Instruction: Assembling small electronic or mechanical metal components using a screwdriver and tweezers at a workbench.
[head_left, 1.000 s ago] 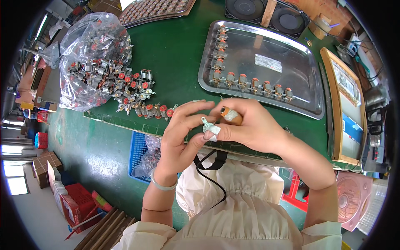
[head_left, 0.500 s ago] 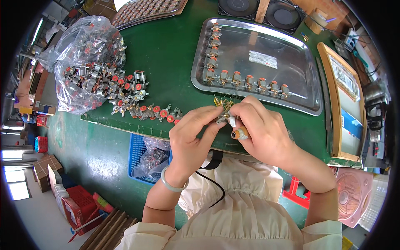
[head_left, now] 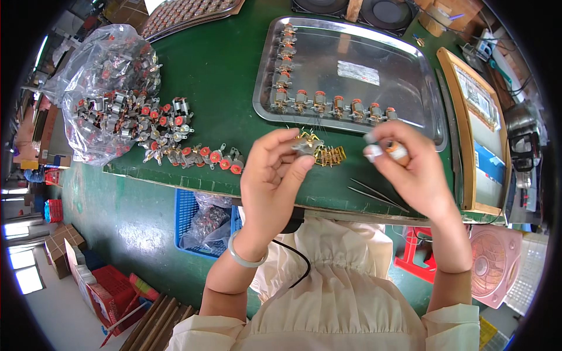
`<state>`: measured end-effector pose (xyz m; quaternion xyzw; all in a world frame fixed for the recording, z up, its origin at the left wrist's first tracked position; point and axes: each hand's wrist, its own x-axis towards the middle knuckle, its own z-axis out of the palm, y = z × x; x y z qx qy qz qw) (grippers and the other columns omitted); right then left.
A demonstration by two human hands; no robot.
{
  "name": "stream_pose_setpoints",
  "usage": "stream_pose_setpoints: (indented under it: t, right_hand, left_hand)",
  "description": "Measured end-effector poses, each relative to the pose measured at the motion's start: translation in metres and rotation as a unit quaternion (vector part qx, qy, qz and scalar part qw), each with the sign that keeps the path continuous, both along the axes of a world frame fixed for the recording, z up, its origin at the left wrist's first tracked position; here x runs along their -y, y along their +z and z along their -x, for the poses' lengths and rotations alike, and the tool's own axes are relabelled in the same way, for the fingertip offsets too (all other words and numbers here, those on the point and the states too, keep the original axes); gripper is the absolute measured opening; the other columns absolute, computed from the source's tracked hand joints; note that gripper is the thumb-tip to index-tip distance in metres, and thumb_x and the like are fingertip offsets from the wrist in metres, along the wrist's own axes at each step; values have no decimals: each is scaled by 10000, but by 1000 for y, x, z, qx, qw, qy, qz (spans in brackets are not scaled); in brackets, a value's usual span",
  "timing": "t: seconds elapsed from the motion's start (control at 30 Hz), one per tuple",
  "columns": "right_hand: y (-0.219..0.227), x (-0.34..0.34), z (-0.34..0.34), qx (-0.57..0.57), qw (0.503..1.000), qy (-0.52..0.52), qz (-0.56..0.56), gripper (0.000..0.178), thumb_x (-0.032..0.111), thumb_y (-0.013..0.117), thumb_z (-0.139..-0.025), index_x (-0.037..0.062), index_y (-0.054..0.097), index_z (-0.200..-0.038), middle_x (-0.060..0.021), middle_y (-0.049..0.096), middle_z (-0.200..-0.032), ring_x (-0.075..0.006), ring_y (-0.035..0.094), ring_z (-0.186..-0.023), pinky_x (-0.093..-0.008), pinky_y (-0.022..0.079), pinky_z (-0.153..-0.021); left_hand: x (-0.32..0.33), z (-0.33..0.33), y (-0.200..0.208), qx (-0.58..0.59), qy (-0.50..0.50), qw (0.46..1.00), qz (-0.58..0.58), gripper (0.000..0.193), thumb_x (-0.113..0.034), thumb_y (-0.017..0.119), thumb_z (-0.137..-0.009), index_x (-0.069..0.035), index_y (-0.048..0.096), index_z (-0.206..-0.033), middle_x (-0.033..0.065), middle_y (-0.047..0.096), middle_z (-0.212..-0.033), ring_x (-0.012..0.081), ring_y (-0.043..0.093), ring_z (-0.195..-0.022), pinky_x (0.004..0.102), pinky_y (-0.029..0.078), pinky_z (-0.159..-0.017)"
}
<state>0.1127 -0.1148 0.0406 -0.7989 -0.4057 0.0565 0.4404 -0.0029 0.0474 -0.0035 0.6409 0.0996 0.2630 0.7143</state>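
Observation:
My left hand (head_left: 270,178) pinches a small metal part (head_left: 307,145) between thumb and fingers, just in front of the tray. Beside that part, a cluster of small yellow-framed pieces with pins (head_left: 331,155) rests on the green bench. My right hand (head_left: 418,169) is raised to the right, fingers curled around a small orange-and-white cylinder (head_left: 397,152); its exact kind is unclear. White wrapping covers some of its fingertips. Below the hands lie thin dark tweezers (head_left: 377,195). On the steel tray (head_left: 404,64), small silver parts with red tops (head_left: 319,100) form two rows.
At the left, a clear plastic bag (head_left: 88,70) spills similar silver parts (head_left: 175,120) along the green bench (head_left: 205,76). A wooden frame (head_left: 471,134) stands at the right. A blue basket (head_left: 186,225) sits below the bench edge, and a pink fan (head_left: 489,266) at lower right.
My right hand has drawn away to the right from my left hand, carrying the cylinder. My left hand keeps the metal part. The tweezers and yellow-framed pieces have come more into view.

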Motion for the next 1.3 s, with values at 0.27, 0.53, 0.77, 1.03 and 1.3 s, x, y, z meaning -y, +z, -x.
stream_pose_setpoints:
  t: [0.27,0.53,0.77,1.03,1.3]
  right_hand:
    - [-5,61,9,62,960,-56,266,265,111,674,-669,17,473,-814,-145,534,-756,-336,545,-653,-385,420,-557]
    - [-6,43,29,64,998,2,25,316,13,675,-590,14,522,-867,-99,512,-697,-239,525,-549,-304,430,-484]
    - [-15,26,34,159,987,-8,-35,331,-1,692,-577,13,539,-870,-85,495,-673,-208,496,-515,-284,405,-441]
    - [-10,28,30,41,997,-6,-68,253,8,681,-649,-5,557,-868,-90,486,-661,-195,475,-539,-281,384,-478]
    - [-15,58,14,146,969,-74,185,239,3,649,-630,8,551,-848,-109,523,-771,-316,538,-624,-359,433,-525]
  left_hand:
    - [2,-6,11,-37,-81,970,226,195,-92,499,-875,29,447,-1018,139,591,-929,237,617,-819,295,522,-709]
    - [21,-11,9,-44,-118,967,222,183,-123,517,-870,6,478,-995,120,599,-920,203,611,-816,296,509,-707]
    - [31,-12,10,-7,-104,972,211,159,-110,519,-867,-15,490,-991,112,604,-931,180,599,-836,302,489,-758]
    - [40,-13,12,41,-78,969,229,140,-102,497,-877,-21,484,-991,123,601,-950,199,598,-871,314,491,-777]
    - [44,-14,9,111,-52,987,102,169,-10,529,-843,33,482,-1000,104,569,-948,141,564,-864,268,465,-772]
